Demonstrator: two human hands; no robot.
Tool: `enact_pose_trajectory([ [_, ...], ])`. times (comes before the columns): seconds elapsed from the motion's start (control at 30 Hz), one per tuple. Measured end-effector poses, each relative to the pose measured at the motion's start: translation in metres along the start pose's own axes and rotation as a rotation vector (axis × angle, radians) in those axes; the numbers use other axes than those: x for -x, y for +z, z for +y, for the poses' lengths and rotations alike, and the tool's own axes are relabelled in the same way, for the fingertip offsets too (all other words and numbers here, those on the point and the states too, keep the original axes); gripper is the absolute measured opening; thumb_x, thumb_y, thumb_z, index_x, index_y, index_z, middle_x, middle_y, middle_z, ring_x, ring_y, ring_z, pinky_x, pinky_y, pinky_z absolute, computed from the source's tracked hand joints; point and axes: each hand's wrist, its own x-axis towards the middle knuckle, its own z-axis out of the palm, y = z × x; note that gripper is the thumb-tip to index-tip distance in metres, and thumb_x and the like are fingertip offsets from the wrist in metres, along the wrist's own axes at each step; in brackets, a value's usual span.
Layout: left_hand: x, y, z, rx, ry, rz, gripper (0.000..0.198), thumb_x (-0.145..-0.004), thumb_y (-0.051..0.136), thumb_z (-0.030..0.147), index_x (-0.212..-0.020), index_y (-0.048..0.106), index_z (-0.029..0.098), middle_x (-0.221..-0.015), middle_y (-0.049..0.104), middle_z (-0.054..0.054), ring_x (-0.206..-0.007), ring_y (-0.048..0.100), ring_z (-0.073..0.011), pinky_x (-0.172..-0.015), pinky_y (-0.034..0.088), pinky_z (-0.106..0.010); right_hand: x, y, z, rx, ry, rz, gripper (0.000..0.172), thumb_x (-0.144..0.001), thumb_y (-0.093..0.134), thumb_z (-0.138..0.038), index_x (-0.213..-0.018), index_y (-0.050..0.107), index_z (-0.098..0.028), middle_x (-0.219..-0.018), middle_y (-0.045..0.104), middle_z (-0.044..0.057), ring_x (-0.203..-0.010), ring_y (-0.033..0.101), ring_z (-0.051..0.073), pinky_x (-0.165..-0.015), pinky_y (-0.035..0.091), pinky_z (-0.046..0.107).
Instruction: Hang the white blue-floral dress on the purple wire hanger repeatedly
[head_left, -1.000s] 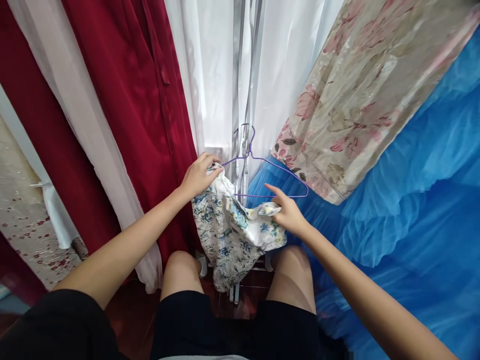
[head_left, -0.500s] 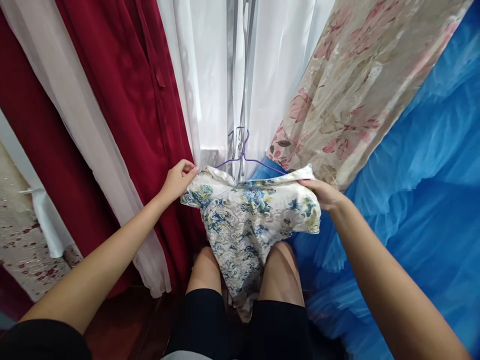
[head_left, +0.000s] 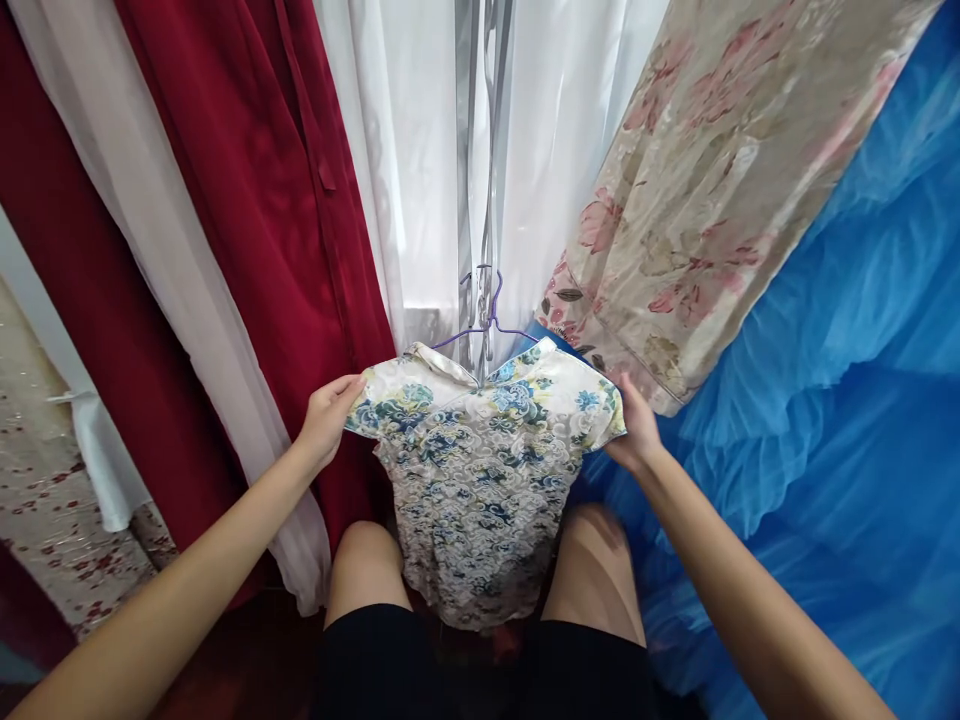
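A short-sleeved garment [head_left: 480, 480], white with blue and green flowers, hangs spread out between my hands on a purple wire hanger [head_left: 517, 331]. My left hand [head_left: 328, 415] pinches the edge of the sleeve on the left. On the other side, my right hand [head_left: 636, 425] grips the right sleeve, its fingertips partly behind the cloth. The garment's collar lies open in a V just below the hanger. Most of the hanger's arms are hidden inside the garment.
Dark red cloth [head_left: 247, 200] and pale pink cloth [head_left: 150, 170] hang at the left. White fabric [head_left: 420, 150] hangs behind the hanger. On the right are a beige floral cloth [head_left: 690, 210] and ruffled blue tulle [head_left: 847, 430]. My knees [head_left: 600, 570] flank the garment's lower part.
Both hands have shifted slightly down and left, now stretching the sleeves. The right shoulder, folded up before, lies flat, and the garment's body has spread wider.
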Motion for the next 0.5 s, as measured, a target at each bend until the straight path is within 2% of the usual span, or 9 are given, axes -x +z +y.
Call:
enact_pose_trajectory([
  [0.03, 0.003, 0.001, 0.006, 0.072, 0.006, 0.038, 0.052, -0.067, 0.086, 0.050, -0.101, 0.074, 0.012, -0.087, 0.075, -0.006, -0.076, 0.066, -0.0179, -0.069, 0.052, -0.026, 0.003, -0.005, -0.004, -0.001, 0.027, -0.009, 0.047, -0.085, 0.068, -0.063, -0.099, 0.074, -0.019, -0.094, 0.077, 0.010, -0.094, 0.072, 0.031, -0.073, 0.061, 0.043],
  [0.1, 0.005, 0.008, 0.024, 0.185, 0.053, 0.099, 0.049, -0.069, 0.085, 0.044, -0.105, 0.074, 0.012, -0.095, 0.075, -0.009, -0.086, 0.069, -0.0218, -0.078, 0.056, -0.031, 0.006, -0.008, -0.017, 0.010, 0.043, -0.017, 0.042, -0.074, 0.080, -0.054, -0.093, 0.075, -0.017, -0.082, 0.077, 0.007, -0.086, 0.074, 0.031, -0.069, 0.060, 0.039],
  [0.17, 0.000, 0.018, 0.048, 0.212, 0.155, 0.050, 0.049, -0.075, 0.079, 0.041, -0.114, 0.072, 0.013, -0.109, 0.073, -0.012, -0.101, 0.068, -0.0260, -0.090, 0.056, -0.037, 0.009, -0.002, -0.033, -0.009, -0.030, 0.037, 0.036, -0.070, 0.085, -0.043, -0.092, 0.074, -0.017, -0.078, 0.076, 0.005, -0.080, 0.074, 0.028, -0.068, 0.059, 0.035],
  [0.23, -0.009, 0.028, 0.073, 0.092, 0.311, -0.070, 0.059, -0.079, 0.076, 0.039, -0.131, 0.063, 0.017, -0.127, 0.066, -0.014, -0.118, 0.063, -0.0295, -0.103, 0.051, -0.044, 0.016, 0.011, -0.046, -0.084, -0.145, 0.151, 0.031, -0.072, 0.082, -0.040, -0.091, 0.073, -0.018, -0.082, 0.076, 0.004, -0.077, 0.072, 0.024, -0.068, 0.057, 0.033],
  [0.3, -0.016, 0.039, 0.089, -0.196, 0.517, -0.130, 0.079, -0.075, 0.079, 0.035, -0.147, 0.049, 0.022, -0.143, 0.054, -0.014, -0.133, 0.051, -0.0334, -0.113, 0.041, -0.052, 0.037, 0.027, -0.053, -0.113, -0.250, 0.271, 0.026, -0.078, 0.078, -0.040, -0.092, 0.073, -0.019, -0.088, 0.074, 0.003, -0.077, 0.070, 0.021, -0.067, 0.056, 0.030],
  [0.37, -0.018, 0.049, 0.094, -0.557, 0.727, -0.120, 0.093, -0.070, 0.083, 0.032, -0.152, 0.040, 0.025, -0.153, 0.043, -0.013, -0.143, 0.037, -0.0379, -0.119, 0.029, -0.060, 0.073, 0.040, -0.052, -0.038, -0.342, 0.308, 0.023, -0.086, 0.072, -0.043, -0.093, 0.072, -0.021, -0.092, 0.072, 0.003, -0.078, 0.068, 0.019, -0.067, 0.054, 0.028],
  [0.4, -0.017, 0.055, 0.091, -0.709, 0.801, -0.132, 0.093, -0.071, 0.083, 0.032, -0.152, 0.040, 0.026, -0.154, 0.041, -0.013, -0.144, 0.034, -0.0390, -0.120, 0.023, -0.063, 0.096, 0.045, -0.048, 0.043, -0.387, 0.251, 0.025, -0.090, 0.067, -0.047, -0.092, 0.072, -0.022, -0.092, 0.071, 0.004, -0.081, 0.067, 0.020, -0.068, 0.054, 0.028],
  [0.43, -0.014, 0.060, 0.084, -0.806, 0.847, -0.150, 0.086, -0.074, 0.081, 0.032, -0.151, 0.042, 0.025, -0.152, 0.044, -0.013, -0.143, 0.035, -0.0388, -0.121, 0.021, -0.064, 0.120, 0.049, -0.043, 0.125, -0.406, 0.140, 0.028, -0.090, 0.066, -0.052, -0.089, 0.071, -0.024, -0.088, 0.070, 0.003, -0.079, 0.067, 0.020, -0.067, 0.055, 0.028],
  [0.5, -0.006, 0.071, 0.066, -0.851, 0.869, -0.166, 0.065, -0.084, 0.073, 0.034, -0.144, 0.050, 0.023, -0.142, 0.053, -0.013, -0.134, 0.047, -0.0352, -0.118, 0.028, -0.061, 0.164, 0.055, -0.029, 0.163, -0.379, 0.009, 0.040, -0.075, 0.077, -0.063, -0.085, 0.072, -0.025, -0.078, 0.068, 0.004, -0.073, 0.066, 0.024, -0.064, 0.056, 0.032],
])
